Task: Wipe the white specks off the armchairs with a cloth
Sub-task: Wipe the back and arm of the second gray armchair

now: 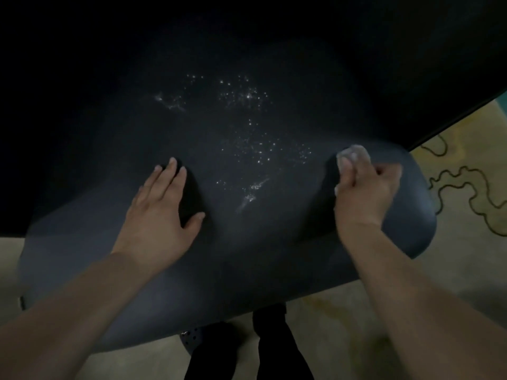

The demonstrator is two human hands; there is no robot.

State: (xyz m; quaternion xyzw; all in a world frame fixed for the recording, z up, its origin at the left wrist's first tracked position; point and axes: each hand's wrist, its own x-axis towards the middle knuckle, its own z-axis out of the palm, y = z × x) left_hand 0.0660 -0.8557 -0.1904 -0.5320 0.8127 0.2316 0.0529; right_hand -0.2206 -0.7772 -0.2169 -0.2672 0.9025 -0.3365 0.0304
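Dark blue-grey upholstery fills the view: the armchair seat, dusted across its middle with white specks. The left hand lies flat on the seat left of them, fingers straight and slightly spread, bracing. The right hand is curled round a small pale cloth near the seat's right edge, just right of the specks. Wiping looks barely begun, since most specks remain. The next move calls for sweeping the cloth leftward across the scatter with firm, even pressure.

Dark armchair seat, white specks scattered across it, on pale patterned floor.
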